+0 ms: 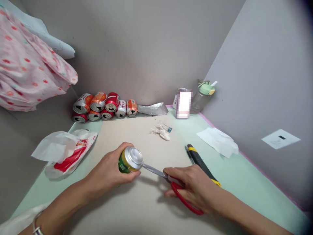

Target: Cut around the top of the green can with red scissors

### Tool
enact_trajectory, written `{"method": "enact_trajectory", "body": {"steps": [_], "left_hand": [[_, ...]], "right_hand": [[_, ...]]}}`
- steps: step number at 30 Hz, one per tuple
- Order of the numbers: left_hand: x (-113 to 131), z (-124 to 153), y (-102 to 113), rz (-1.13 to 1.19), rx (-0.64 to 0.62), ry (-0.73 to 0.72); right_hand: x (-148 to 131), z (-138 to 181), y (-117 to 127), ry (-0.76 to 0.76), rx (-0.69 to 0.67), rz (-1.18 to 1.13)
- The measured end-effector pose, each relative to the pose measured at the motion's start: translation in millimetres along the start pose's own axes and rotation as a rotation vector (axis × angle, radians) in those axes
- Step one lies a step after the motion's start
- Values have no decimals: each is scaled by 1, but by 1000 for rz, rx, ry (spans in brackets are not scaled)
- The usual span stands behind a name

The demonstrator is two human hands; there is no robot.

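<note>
My left hand (113, 166) is wrapped round a green and yellow drink can (125, 164), tilted so that its silver end faces up and toward me. In my right hand (193, 184) is a pair of scissors (155, 170) with red handles, my fingers closed through and round the loops. The blade tips meet the can's side just below its silver rim; whether they have pierced the metal I cannot tell. Both hands are above a beige board (117, 209) on the table. Just beyond my right hand lies a black and yellow utility knife (204, 166).
Several empty cans (105, 106) are stacked at the back left, beside a cut metal sheet (153, 109). Crumpled tissue (162, 132) lies mid-board. A tissue pack (70, 153) is at left, a white paper (218, 142) at right. A phone (184, 104) and a bottle (202, 98) stand behind.
</note>
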State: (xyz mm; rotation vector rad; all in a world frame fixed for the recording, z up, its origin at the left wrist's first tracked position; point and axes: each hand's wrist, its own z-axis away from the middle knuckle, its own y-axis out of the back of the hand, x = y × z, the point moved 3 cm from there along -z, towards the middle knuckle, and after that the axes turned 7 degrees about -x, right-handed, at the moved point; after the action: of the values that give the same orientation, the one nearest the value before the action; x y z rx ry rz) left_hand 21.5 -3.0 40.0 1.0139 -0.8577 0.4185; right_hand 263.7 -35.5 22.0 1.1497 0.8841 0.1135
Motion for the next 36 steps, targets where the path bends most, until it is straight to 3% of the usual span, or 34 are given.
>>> {"method": "enact_trajectory", "body": {"steps": [3, 5, 11, 16, 19, 31, 36], "left_hand": [[-1, 0, -4, -32, 135, 25], [-3, 0, -5, 14, 142, 13], [-7, -2, -5, 303, -207, -117], [-9, 0, -3, 412, -399, -142], [-12, 0, -3, 442, -446, -165], [5, 4, 0, 231, -273, -47], [-1, 2, -5, 161, -160, -33]], "right_hand": [[4, -1, 0, -15, 45, 24], [6, -2, 1, 2, 44, 16], [7, 0, 6, 152, 34, -37], [4, -1, 5, 182, -83, -141], [2, -1, 5, 163, -144, -221], [3, -1, 5, 126, -138, -194], [1, -1, 8, 85, -111, -181]]}}
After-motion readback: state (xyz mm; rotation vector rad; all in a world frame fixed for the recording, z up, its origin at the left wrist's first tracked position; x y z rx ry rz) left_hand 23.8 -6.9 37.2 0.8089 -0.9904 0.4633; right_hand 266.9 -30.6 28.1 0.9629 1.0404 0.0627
